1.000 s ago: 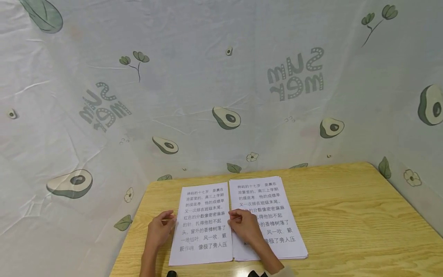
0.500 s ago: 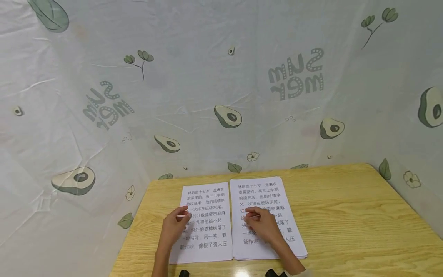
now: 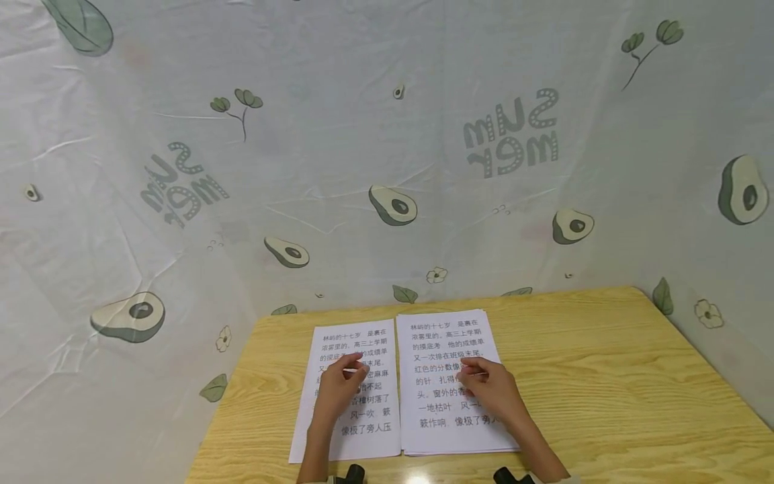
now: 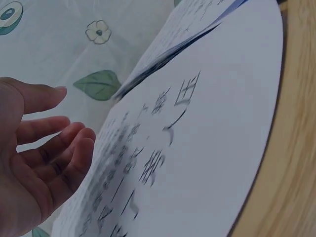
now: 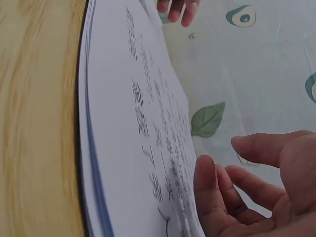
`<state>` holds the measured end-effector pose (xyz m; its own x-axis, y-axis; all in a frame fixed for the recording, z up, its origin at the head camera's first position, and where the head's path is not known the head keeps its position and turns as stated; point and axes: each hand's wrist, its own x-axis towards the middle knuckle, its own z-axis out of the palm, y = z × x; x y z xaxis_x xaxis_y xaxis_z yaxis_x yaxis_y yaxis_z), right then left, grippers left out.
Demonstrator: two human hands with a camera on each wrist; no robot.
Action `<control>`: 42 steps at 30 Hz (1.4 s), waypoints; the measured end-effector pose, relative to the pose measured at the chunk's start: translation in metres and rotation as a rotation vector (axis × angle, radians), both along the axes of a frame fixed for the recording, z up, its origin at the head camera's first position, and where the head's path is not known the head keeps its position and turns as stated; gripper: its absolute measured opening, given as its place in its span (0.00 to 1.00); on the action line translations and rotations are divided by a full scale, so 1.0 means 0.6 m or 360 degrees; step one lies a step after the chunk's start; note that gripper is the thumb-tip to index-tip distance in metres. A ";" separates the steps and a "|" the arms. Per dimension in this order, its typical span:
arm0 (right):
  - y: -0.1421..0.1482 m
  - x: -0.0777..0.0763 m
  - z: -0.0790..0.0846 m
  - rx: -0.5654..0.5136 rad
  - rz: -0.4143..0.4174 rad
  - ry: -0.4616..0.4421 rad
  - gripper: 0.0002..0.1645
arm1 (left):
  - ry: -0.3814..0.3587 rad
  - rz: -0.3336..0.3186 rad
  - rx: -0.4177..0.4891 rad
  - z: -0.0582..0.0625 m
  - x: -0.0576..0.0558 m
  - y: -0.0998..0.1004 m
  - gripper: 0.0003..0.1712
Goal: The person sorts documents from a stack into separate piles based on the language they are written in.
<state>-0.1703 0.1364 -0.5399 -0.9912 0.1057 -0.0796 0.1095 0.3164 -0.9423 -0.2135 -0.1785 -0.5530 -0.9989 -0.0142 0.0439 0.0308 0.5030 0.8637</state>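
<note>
Two white paper stacks printed with large black Chinese characters lie side by side on the wooden table in the head view. My left hand (image 3: 340,388) is over the left stack (image 3: 369,447), fingers relaxed and thumb apart from them. Over the right stack (image 3: 447,440) is my right hand (image 3: 492,388), its fingers loosely bent. Neither hand holds anything. In the left wrist view, a gap shows between the left hand's thumb and fingers. The right wrist view shows several layered sheets (image 5: 94,148) along the stack's edge. Each hand covers part of the print.
The yellow wood-grain table (image 3: 605,376) extends to the right of the papers. Behind it and at both sides hangs a pale cloth (image 3: 338,154) printed with avocados, leaves and the word "summer". Dark wrist-camera parts (image 3: 355,472) show at the bottom edge.
Both hands have shifted rightward: the left from the left stack's outer edge to over its print, the right from the seam between the stacks to the right stack's right part. The papers stay put.
</note>
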 end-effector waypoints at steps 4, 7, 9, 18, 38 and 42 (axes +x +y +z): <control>0.028 -0.001 0.001 0.0018 -0.0024 -0.0023 0.24 | -0.0042 -0.0043 0.0059 -0.004 -0.006 0.027 0.24; 0.049 -0.001 0.002 0.0024 -0.0061 -0.0038 0.25 | -0.0046 -0.0089 0.0097 -0.007 -0.009 0.046 0.25; 0.062 0.000 0.003 0.0028 -0.0073 -0.0050 0.26 | -0.0052 -0.0102 0.0117 -0.008 -0.011 0.058 0.25; 0.105 0.006 0.001 0.0327 -0.0083 -0.0034 0.28 | -0.0093 -0.0069 0.0134 -0.007 -0.012 0.099 0.24; 0.104 0.004 -0.009 0.0598 0.0014 0.0029 0.27 | 0.0030 -0.0086 -0.0209 -0.021 -0.008 0.125 0.24; 0.101 0.005 -0.005 0.0620 0.0017 0.0040 0.27 | 0.0034 -0.0085 -0.0263 -0.020 -0.007 0.127 0.25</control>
